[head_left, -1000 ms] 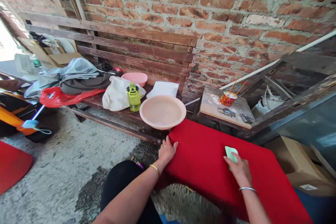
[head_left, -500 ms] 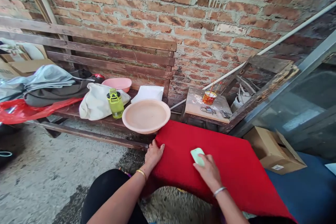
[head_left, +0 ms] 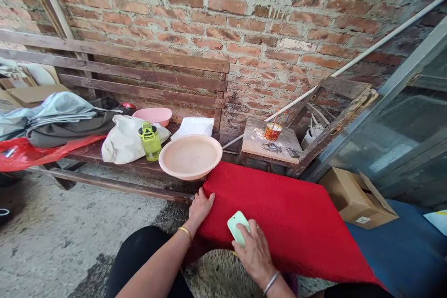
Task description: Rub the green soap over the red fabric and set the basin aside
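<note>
A red mat (head_left: pixel 289 214) lies tilted in front of me, its far corner near a wooden bench (head_left: pixel 115 158). My left hand (head_left: pixel 200 205) grips the mat's left edge, fingers curled over it. Pressed onto the mat near its front left edge is a pale green brush (head_left: pixel 238 226), held by my right hand (head_left: pixel 256 253). A bracelet sits on each wrist. My dark trouser knee is below the left arm.
A peach basin (head_left: pixel 190 156), green bottle (head_left: pixel 150 140), white bag (head_left: pixel 122 139), pink bowl (head_left: pixel 153 115) and piled cloths rest on the bench. A small stool (head_left: pixel 270 142) with an orange cup (head_left: pixel 273 131) stands by the brick wall. A cardboard box (head_left: pixel 356 198) and blue mat (head_left: pixel 408 251) lie right.
My right hand has slid the green brush leftward and toward me across the red mat. My left hand stays on the mat's edge. The view has shifted right.
</note>
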Tool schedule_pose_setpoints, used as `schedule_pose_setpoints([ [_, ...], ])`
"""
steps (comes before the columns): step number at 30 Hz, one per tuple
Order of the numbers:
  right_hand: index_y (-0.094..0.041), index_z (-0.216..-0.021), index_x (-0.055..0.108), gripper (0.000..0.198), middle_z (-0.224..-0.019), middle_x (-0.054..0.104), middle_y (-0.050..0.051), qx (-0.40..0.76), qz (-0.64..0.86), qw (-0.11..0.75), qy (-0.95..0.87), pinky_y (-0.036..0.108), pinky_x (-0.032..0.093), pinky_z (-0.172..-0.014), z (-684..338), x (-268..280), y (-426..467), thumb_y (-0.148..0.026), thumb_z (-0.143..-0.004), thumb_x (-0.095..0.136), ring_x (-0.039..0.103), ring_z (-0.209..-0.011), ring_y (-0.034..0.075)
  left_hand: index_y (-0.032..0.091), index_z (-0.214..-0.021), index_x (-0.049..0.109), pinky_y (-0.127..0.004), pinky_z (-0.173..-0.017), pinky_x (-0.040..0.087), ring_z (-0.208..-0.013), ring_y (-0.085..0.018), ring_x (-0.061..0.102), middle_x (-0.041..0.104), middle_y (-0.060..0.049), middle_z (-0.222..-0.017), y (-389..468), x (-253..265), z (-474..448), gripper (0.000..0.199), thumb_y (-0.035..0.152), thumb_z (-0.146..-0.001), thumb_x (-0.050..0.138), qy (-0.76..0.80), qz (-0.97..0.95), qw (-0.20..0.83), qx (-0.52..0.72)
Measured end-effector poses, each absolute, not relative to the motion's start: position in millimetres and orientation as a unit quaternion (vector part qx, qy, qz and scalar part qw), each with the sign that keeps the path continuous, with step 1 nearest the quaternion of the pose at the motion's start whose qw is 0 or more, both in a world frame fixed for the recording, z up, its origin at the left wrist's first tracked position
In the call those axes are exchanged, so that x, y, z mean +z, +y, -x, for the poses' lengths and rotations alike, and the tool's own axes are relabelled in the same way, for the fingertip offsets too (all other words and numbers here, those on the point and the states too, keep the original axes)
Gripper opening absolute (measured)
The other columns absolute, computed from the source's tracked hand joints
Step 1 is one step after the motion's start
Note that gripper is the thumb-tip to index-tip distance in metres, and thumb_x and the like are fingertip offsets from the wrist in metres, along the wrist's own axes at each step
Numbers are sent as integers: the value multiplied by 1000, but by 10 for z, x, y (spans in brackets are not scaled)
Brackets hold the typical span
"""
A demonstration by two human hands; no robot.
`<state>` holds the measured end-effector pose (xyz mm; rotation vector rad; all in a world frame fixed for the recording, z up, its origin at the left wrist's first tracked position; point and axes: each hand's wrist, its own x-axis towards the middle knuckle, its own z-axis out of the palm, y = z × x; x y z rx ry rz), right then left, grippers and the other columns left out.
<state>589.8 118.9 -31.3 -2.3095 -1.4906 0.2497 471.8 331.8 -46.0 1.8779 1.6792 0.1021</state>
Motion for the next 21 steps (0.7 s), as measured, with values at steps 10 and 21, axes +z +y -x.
schedule_pose_setpoints([
  [10,-26,-111,66,56,-81,54,12,13,937,243,-250,55,48,-84,-7461,-225,-221,-64,-78,42,61,-86,40,10,-152,30,-49,-102,43,-125,-39,57,52,-25,-140,3301,-405,-4723,74,57,-96,36,634,-710,307,25],
  [21,-27,-114,67,43,-107,57,7,122,864,253,-418,35,50,-88,-6586,-283,454,-47,-79,54,62,-96,23,11,-151,32,-49,-102,44,-123,-39,58,52,-24,-141,3333,-432,-4705,75,60,-95,34,635,-713,298,20],
])
